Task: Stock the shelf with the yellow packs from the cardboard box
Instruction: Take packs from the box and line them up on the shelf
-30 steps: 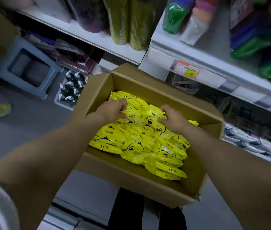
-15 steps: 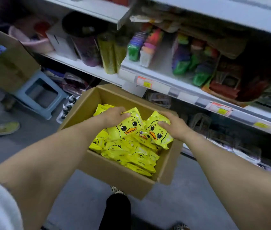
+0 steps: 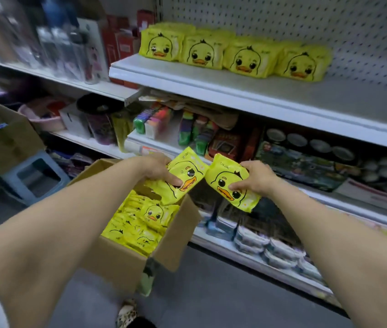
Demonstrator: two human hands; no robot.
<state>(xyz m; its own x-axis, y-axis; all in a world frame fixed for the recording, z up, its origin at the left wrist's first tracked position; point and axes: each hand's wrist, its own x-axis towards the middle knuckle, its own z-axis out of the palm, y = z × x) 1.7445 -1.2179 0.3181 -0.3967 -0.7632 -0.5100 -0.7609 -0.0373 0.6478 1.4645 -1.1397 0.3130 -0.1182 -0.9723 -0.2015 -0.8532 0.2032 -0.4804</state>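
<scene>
Left grip (image 3: 157, 172) clasps left duck pack (image 3: 189, 178), right grip (image 3: 255, 179) clasps right duck pack (image 3: 229, 183). Prob. light, squashy, slick film; hold across edges, thumb on face.

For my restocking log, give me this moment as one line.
left hand: grips first yellow pack | right hand: grips second yellow pack | cardboard box: loose packs inside | shelf: stocked packs, space right

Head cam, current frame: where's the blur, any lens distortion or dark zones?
Head view: left-held pack and right-held pack read sharp, as do the stocked packs up top. Head view: bottles upper left are smeared by blur. Head view: the upper shelf edge bows, wide-angle distortion. Head view: bottom-shelf goods sit dim and soft.
</scene>
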